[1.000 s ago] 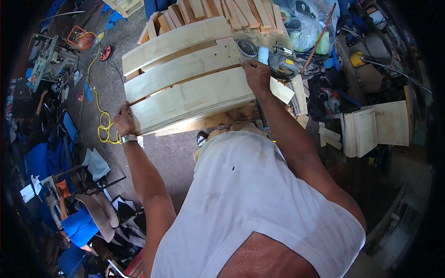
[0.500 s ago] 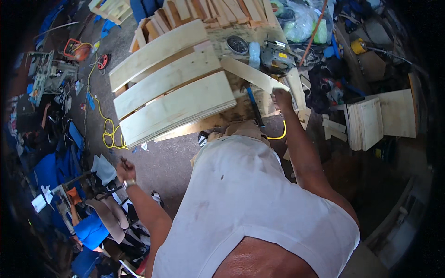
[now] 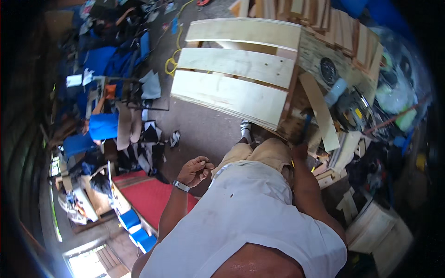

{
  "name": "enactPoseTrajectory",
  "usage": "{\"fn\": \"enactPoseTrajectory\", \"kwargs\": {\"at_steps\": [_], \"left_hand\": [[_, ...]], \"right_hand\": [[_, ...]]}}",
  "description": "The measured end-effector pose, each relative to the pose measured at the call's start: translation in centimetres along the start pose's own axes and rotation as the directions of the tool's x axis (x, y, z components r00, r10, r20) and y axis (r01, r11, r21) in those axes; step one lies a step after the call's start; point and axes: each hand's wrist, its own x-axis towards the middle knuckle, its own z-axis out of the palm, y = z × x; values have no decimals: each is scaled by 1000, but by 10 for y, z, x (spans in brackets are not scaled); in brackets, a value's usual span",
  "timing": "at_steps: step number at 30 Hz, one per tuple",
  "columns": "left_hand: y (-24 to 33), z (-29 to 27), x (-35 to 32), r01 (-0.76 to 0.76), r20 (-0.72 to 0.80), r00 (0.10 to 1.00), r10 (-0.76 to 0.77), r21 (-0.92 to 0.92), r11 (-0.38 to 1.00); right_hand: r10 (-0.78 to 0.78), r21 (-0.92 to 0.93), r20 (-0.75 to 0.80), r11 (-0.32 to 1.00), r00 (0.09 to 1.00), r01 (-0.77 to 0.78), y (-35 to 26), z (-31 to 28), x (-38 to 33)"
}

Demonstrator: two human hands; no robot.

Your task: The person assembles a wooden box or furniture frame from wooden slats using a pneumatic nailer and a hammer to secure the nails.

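Note:
My right hand (image 3: 300,150), dark and partly in shadow, is closed at the grip end of a hammer (image 3: 307,123) with a blue and black handle. The hammer lies along the near right part of the workbench, its head pointing away from me. Beside it rests a loose pale wood strip (image 3: 320,111). My left hand (image 3: 194,171), a watch on its wrist, hovers in front of my left hip with fingers curled and thumb pressed in; anything small inside is hidden. Ahead lies a slatted wooden panel (image 3: 232,88) of three wide pale boards, with nail marks at its right end.
Narrow wood pieces (image 3: 343,32) are piled at the far right. A black round object (image 3: 328,69), a clear bottle (image 3: 335,90) and a power tool (image 3: 354,111) stand on the bench. A yellow cord (image 3: 172,62) trails on the floor. Plywood sheets (image 3: 373,227) lean at lower right.
My right hand has left the loose wood strip and moved to the hammer's grip. The strip has swung round toward me. My left hand has come in closer to my body; the view has turned left.

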Motion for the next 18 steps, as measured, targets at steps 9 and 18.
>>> {"fn": "enactPoseTrajectory", "kwargs": {"at_steps": [9, 18], "left_hand": [[-20, 48, -2, -197, 300, 921, 250, -196, 961], [49, 118, 42, -232, 537, 809, 240, -85, 969]], "right_hand": [[-35, 215, -140, 974, 990, 65, -4, -32, -8], [-194, 729, 260, 682, 946, -61, -8, -94, -56]]}}
